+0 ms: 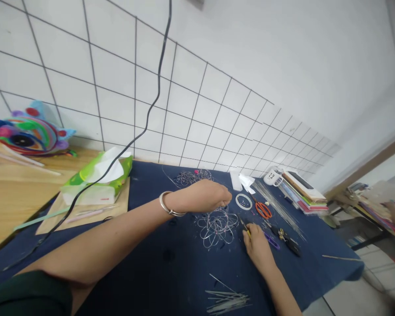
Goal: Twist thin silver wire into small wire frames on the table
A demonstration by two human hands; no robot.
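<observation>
My left hand (213, 195), with a silver bangle (164, 204) on the wrist, is closed in a pinch above the far side of a looped silver wire piece (217, 228). Whatever its fingers hold is hidden or too small to name. The wire piece lies on dark blue cloth and has small pink beads among its loops. To its right, my right hand (258, 245) is closed around yellow-handled pliers (248, 232), whose slim tip points toward the wire. Near that hand lie purple-handled scissors (271, 241) and black-handled pliers (291, 245).
Cut wires (228, 302) lie at the front, long wires (279, 208) at the right. Orange scissors (263, 210), a bead dish (243, 202), a mug (273, 177) and stacked books (303, 193) stand farther back. A black cable (147, 120) hangs across the left, before a tissue pack (98, 177).
</observation>
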